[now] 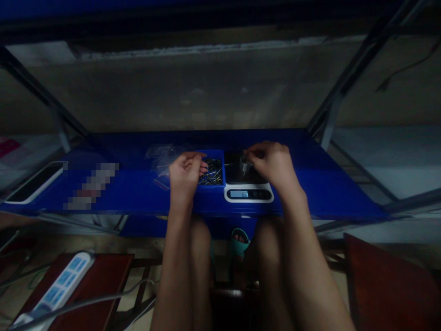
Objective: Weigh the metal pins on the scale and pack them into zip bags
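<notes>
A blue tray (215, 184) full of thin metal pieces stands on the blue shelf. My left hand (188, 169) is over its left edge, the fingers curled together; what they hold, if anything, is too small to tell. Right beside the tray, a white digital scale (228, 198) with a black top shows what looks like 6.6. On the scale stands a small metallic cup (245, 164). My right hand (270, 161) is at the cup's rim, its fingers pinched together, and I cannot make out what is between them.
Clear plastic bags (161, 161) lie left of the tray. A phone-like device (36, 182) is at the far left, near a blurred-out item (92, 187). Below, a power strip (57, 287) rests on a brown stool (99, 280). Metal posts frame the shelf.
</notes>
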The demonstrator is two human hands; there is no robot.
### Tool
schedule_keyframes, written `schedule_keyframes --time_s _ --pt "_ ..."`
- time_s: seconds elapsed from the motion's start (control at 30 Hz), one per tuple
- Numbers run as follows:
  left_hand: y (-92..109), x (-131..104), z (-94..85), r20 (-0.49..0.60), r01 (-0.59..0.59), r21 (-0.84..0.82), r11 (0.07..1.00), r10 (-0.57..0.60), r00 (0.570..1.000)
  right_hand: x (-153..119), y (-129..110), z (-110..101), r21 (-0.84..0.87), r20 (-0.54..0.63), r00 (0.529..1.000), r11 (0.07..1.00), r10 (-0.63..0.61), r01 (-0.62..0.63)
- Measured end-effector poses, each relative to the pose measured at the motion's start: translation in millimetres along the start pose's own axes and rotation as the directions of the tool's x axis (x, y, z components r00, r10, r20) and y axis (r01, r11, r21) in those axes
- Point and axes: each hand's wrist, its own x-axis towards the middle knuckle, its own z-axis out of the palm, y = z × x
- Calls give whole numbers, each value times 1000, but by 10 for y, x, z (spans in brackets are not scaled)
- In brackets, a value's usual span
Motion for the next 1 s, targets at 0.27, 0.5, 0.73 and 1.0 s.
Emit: schedule_keyframes --time_s 0.27,0.5,0.73,1.0 --pt "-6 11 -12 -15 -32 67 997 33 999 40 -39 -24 49 -71 996 997 58 -55" --pt "-1 33 -38 -147 -99 56 993 106 983 33 -340 -40 183 -131 991 983 3 21" --pt "48 30 -36 -255 -110 -11 994 104 961 94 -800 420 166 455 823 941 -338 295" --pt "52 30 -18 -234 -82 9 997 82 969 110 -960 540 -7 556 791 950 -255 311"
